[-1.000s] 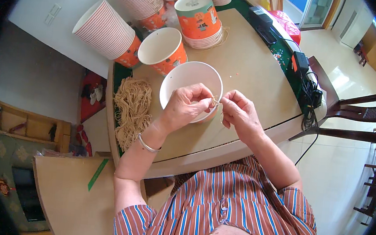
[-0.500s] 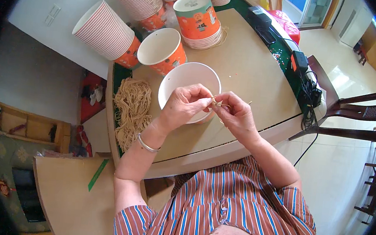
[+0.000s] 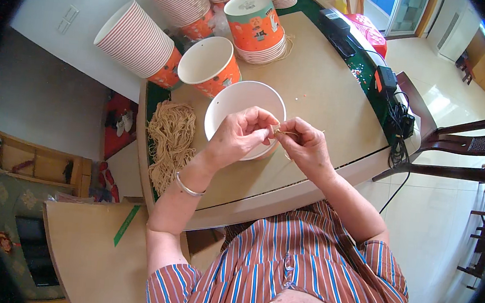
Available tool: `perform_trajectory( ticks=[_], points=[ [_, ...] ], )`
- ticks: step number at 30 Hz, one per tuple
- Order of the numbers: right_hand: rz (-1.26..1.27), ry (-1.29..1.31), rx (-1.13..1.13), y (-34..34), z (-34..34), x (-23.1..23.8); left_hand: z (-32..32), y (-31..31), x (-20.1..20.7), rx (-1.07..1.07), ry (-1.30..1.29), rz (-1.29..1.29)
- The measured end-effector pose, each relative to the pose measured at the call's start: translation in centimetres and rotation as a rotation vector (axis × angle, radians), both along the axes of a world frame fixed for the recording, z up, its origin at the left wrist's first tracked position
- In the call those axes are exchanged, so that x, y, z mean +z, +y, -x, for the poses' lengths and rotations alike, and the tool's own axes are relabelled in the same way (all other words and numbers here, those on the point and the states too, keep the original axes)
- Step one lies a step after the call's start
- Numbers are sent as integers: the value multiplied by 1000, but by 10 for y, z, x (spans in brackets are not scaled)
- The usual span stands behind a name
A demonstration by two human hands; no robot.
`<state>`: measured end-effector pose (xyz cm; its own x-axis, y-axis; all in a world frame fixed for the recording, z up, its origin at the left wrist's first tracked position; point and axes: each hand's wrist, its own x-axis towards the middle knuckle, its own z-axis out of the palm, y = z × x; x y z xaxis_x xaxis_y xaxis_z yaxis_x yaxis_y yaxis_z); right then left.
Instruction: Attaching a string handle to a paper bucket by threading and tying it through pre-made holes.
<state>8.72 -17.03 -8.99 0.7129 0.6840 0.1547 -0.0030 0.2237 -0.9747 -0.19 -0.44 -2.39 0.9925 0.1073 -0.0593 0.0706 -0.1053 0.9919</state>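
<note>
A white-lined paper bucket [image 3: 221,111] stands on the table just beyond my hands, with a small dark hole near its rim. Over its right rim, my left hand [image 3: 239,134] pinches a thin beige string [image 3: 288,133] between thumb and fingertips. My right hand [image 3: 310,151] grips the same string close beside it, and the two sets of fingertips almost meet. A loose string end shows past the right fingers. Whether the string passes through the bucket's rim is hidden by the fingers. To the left lies a tangled heap of beige strings [image 3: 170,140].
Another orange paper bucket [image 3: 225,82] stands behind, beside an upturned stack [image 3: 258,30] and a leaning stack [image 3: 134,40]. More stacks line the wall. Black adapters and cables [image 3: 401,121] lie along the table's right edge. A dark wooden chair [image 3: 459,146] stands at the right.
Both hands stay over the bucket's rim. Their fingertips have shifted slightly around the string, and the bucket has barely moved.
</note>
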Motion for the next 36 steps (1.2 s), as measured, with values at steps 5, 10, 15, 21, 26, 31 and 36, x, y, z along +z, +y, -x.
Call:
perform_trajectory(
  ticks=[5, 10, 15, 21, 26, 31, 36],
  points=[
    [-21, 25, 22, -1, 0, 3, 3, 3, -5, -32, -62, -199],
    [-17, 36, 43, -2, -1, 5, 2, -4, 5, -6, -133, -439],
    [-29, 4, 24, 0, -1, 0, 1, -10, 6, 59, -223, -606],
    [0, -11, 7, -2, 1, 4, 1, -11, 4, 98, -320, -766],
    [-30, 74, 44, -4, 1, 4, 1, -11, 5, 94, -225, -646],
    [-59, 109, 52, -5, 4, 8, 2, -5, 0, 95, -53, -382],
    [11, -82, -45, -3, 2, -4, 4, -7, 1, 107, -145, -566]
  ],
)
